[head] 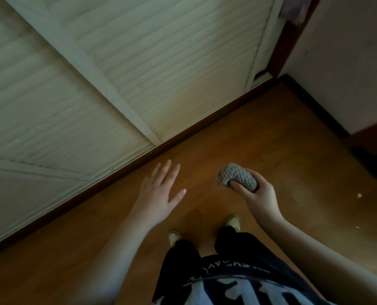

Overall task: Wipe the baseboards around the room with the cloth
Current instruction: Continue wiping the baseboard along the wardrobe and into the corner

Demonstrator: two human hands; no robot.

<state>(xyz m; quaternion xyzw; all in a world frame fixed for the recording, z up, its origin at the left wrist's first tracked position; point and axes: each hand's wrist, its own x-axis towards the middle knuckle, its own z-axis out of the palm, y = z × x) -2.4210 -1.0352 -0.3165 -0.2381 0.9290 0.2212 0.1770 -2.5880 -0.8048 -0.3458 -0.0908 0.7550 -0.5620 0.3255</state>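
Orange wooden flooring [238, 139] is meeting a dark reddish-brown baseboard [183, 134] below what look like pale louvred doors [95, 73]. We are standing, our left hand [159, 192] spread and free, our right hand [256, 195] clutching the bunched grey knitted cloth [238, 177] above the floor. We should be crouching and pressing it flat along the board.

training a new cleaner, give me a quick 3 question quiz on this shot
1. True or false: the cloth is pressed against the baseboard.
2. Which hand grips the cloth? A) left hand B) right hand
3. Fill in: the left hand's fingers are ___.

Key: 1 false, it is held in the air above the wooden floor. 2 B. 3 spread.
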